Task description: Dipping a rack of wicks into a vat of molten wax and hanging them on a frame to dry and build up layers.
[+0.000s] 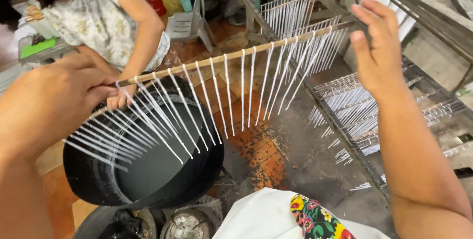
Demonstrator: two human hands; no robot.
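The left hand (54, 96) pinches the stick (236, 54) of hanging white candles (217, 96); the right hand (377, 47), spread open, should steady its far end level.

the stained tiled floor (256, 155) carries a big black vat (148, 180) of pale liquid, a grey plastic chair (189, 22) behind it, and a low rack (345, 135) of hanging white candles (345, 111).
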